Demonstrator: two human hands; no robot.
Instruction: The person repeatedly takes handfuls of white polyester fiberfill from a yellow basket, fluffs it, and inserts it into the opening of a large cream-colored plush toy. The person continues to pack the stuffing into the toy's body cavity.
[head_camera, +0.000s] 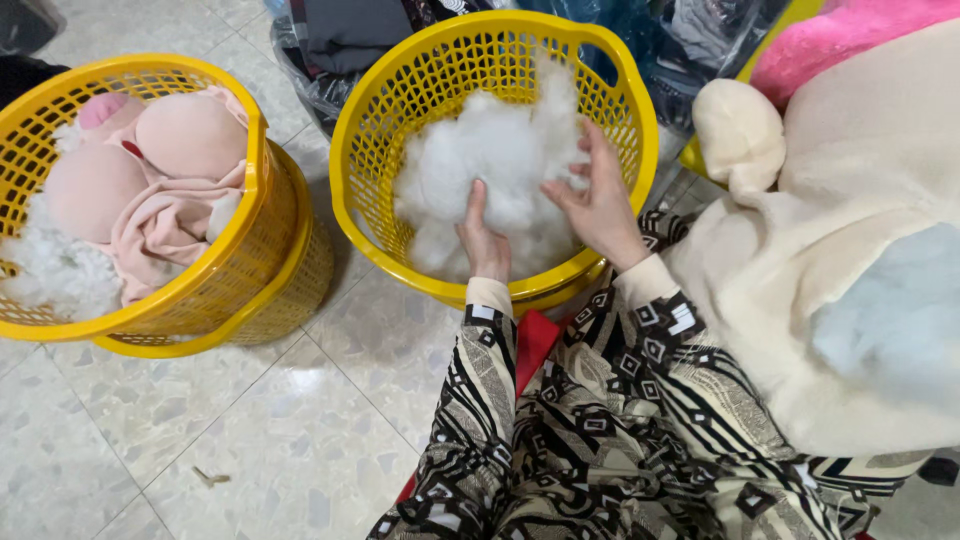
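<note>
In the head view, much was cut off. The cream plush toy (850, 250) ran off the right edge, so its whole shape could not be made out, and the pink plush (830, 35) above it showed only a strip at the top edge. The dark plastic bags (350, 40) behind the baskets were cropped by the top edge, and what they held was unclear. The fingertips of the left hand (485, 240) were buried in the white stuffing (500, 170), so whether they pinched any of it could not be told.

The stuffing lay heaped inside the yellow basket (400, 90) standing on the tiled floor (200, 430) directly in front of the person. The left hand pressed down into the near side of the heap, fingers together. The right hand (600, 200) rested on the heap's right side with fingers spread and curled over a tuft, thumb toward the left hand. Both patterned sleeves (560, 400) reached over the basket's near rim.

To the left, just beside it, stood a second yellow basket (250, 280), tilted and nested in another, holding a pink plush toy (150, 180) and a clump of white stuffing. The cream plush lay against the right sleeve, close to the first basket's right rim.
</note>
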